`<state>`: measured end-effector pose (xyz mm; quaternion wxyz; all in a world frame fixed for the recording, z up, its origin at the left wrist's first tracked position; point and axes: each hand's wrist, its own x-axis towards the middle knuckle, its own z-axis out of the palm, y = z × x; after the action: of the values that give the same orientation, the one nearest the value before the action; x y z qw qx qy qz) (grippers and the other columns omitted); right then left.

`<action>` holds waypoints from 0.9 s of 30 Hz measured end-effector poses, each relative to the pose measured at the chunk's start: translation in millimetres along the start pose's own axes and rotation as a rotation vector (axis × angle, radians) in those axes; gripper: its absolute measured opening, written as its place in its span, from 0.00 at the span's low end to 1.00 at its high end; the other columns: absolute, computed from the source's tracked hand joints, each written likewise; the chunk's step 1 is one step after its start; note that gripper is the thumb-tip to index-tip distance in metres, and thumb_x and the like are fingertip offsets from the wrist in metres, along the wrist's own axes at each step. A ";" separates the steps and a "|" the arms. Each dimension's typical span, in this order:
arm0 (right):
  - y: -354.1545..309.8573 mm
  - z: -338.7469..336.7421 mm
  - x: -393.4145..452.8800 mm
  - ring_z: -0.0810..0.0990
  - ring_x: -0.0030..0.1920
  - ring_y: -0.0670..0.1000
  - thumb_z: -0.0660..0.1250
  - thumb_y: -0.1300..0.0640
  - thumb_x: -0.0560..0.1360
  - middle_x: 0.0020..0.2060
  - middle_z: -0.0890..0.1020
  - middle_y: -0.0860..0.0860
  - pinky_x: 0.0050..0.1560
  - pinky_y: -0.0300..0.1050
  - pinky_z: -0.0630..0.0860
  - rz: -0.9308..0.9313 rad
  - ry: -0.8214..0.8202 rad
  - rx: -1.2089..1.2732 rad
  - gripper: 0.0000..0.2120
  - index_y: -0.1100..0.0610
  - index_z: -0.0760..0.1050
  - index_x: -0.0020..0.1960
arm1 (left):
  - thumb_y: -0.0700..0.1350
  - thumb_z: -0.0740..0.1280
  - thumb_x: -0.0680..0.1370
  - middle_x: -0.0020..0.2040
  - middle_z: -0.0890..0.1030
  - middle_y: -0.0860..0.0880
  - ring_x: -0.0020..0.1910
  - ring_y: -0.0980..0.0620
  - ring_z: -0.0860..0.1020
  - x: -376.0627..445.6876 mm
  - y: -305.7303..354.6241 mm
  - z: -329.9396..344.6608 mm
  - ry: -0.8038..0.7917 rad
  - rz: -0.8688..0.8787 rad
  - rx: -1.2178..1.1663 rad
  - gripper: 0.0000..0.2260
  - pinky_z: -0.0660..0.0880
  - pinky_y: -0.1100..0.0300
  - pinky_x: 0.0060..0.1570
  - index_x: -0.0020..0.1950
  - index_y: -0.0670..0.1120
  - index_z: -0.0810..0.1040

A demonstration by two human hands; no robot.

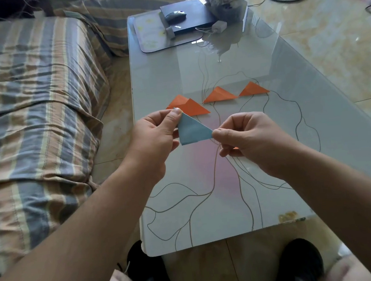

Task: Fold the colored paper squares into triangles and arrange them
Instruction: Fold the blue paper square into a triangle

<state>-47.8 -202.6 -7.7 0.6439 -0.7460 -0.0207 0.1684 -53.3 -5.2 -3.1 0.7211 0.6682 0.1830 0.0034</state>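
A light blue paper folded into a triangle [191, 130] is held up above the glass table [262, 178]. My left hand [157, 135] pinches its top corner between thumb and fingers. My right hand [245, 138] pinches its right corner. Behind the blue paper, orange folded triangles lie in a row on the table: a left one [190, 107] that looks like two overlapping pieces, a middle one [219, 95] and a right one [253, 89]. A small orange scrap [236, 148] peeks out under my right hand.
A striped sofa [31, 109] runs along the table's left side. At the far end of the table lie a mouse pad [148, 38], a dark laptop [188, 16] with a mouse [174, 15] on it, chargers and a vase [224, 2]. My shoes [300, 262] show below the table's near edge.
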 end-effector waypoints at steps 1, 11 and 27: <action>0.2 -1.1 -0.2 0.83 0.38 0.53 0.74 0.56 0.78 0.35 0.83 0.55 0.45 0.50 0.77 0.014 -0.010 0.002 0.07 0.58 0.81 0.43 | 0.47 0.70 0.82 0.43 0.85 0.50 0.49 0.49 0.84 1.6 0.7 -0.7 0.004 -0.015 -0.006 0.03 0.78 0.41 0.64 0.49 0.49 0.81; 3.4 -3.8 3.2 0.82 0.34 0.53 0.72 0.60 0.78 0.32 0.80 0.53 0.46 0.52 0.78 0.070 0.092 -0.047 0.09 0.57 0.80 0.39 | 0.47 0.70 0.82 0.40 0.83 0.50 0.41 0.52 0.81 7.1 0.6 -8.8 0.022 0.015 0.038 0.03 0.80 0.49 0.54 0.49 0.49 0.81; -0.3 1.5 1.4 0.77 0.33 0.52 0.70 0.58 0.79 0.35 0.80 0.53 0.39 0.45 0.74 0.173 -0.037 0.457 0.06 0.55 0.80 0.44 | 0.39 0.72 0.75 0.43 0.86 0.55 0.42 0.55 0.86 -21.7 -20.5 4.4 -0.141 0.761 0.544 0.11 0.80 0.66 0.45 0.55 0.50 0.87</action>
<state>-46.9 -200.8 -7.9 0.7787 -0.5767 0.0704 0.2368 -77.3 -17.1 -17.0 0.4780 0.8510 -0.1303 0.1739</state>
